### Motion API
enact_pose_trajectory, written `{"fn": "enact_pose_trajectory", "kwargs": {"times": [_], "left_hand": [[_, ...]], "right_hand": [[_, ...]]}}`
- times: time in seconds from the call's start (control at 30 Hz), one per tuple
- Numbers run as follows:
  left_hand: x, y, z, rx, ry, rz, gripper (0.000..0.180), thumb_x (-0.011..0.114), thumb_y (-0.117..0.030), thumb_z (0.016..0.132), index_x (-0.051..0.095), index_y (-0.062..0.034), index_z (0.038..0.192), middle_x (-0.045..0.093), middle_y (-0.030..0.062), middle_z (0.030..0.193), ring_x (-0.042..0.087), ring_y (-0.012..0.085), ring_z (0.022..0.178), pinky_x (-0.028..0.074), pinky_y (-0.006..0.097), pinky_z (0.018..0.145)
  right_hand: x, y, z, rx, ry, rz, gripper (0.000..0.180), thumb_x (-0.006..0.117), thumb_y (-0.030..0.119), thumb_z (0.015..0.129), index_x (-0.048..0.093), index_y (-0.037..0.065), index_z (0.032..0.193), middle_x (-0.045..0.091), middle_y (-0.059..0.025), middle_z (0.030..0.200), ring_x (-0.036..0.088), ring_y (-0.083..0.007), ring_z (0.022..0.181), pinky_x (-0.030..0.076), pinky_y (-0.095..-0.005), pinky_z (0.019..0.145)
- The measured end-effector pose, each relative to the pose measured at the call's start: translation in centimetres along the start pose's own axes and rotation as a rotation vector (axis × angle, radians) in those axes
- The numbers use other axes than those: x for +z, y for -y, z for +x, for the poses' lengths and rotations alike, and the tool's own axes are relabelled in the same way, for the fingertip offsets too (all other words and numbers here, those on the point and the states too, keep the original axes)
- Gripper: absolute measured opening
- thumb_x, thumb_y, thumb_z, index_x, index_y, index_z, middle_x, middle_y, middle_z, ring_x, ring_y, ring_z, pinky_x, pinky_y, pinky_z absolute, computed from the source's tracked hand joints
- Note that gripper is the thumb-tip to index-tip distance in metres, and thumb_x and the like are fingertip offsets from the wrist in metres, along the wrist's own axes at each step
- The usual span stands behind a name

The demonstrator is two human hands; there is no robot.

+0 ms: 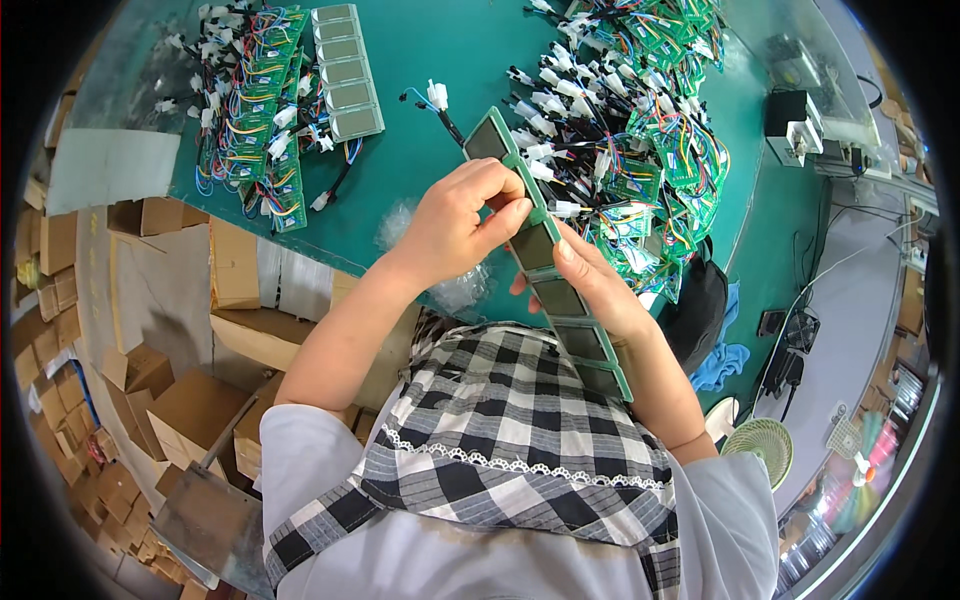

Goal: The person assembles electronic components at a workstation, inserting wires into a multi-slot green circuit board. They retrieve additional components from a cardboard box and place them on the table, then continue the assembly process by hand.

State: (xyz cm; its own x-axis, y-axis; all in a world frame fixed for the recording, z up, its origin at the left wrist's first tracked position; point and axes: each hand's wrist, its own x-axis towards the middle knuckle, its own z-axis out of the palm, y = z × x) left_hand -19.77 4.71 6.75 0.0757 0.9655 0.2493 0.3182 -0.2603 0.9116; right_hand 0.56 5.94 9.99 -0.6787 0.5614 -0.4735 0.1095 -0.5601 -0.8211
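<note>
A long green circuit board strip (558,297) with a row of grey display screens slants in front of my body. My right hand (600,285) grips it around its middle, thumb on the near face and fingertips showing past the left edge. My left hand (455,222) is closed, with thumb and forefinger pinched over the strip's upper part. What lies between those fingertips is hidden. Just beyond the strip's top end, a black cable with a white connector (437,96) lies on the green table mat (410,50).
Piles of wired green circuit boards (680,150) with white connectors cover the table's right side, and more boards (265,100) lie at the left. Beside these rests another display strip (348,72). Crumpled clear plastic (460,290) sits at the near edge. Cardboard boxes (200,405) stand at left.
</note>
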Motion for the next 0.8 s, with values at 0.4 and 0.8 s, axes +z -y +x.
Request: {"fn": "enact_pose_trajectory", "kwargs": {"times": [0.4,0.8], "left_hand": [[0.6,0.1,0.2,-0.153,-0.017,-0.082,0.036,0.079,-0.033,0.082,0.057,-0.0034,0.082,0.055,0.0033,0.074,0.053,0.0128,0.067,0.045,0.028,0.061],[-1.0,0.2,-1.1,-0.020,-0.067,0.334,0.018,0.072,-0.018,0.085,0.060,-0.0046,0.084,0.061,0.0049,0.078,0.060,0.0222,0.073,0.047,0.033,0.065]], "right_hand": [[-0.4,-0.4,0.0,-0.015,0.015,0.006,0.083,0.051,0.066,0.091,0.039,0.002,0.143,0.055,-0.0119,0.123,0.064,-0.0191,0.091,0.054,-0.0290,0.070],[-1.1,-0.7,0.4,0.102,0.036,0.299,0.066,0.050,0.053,0.098,0.045,0.003,0.141,0.059,-0.0132,0.117,0.067,-0.0214,0.089,0.056,-0.0299,0.064]]}}
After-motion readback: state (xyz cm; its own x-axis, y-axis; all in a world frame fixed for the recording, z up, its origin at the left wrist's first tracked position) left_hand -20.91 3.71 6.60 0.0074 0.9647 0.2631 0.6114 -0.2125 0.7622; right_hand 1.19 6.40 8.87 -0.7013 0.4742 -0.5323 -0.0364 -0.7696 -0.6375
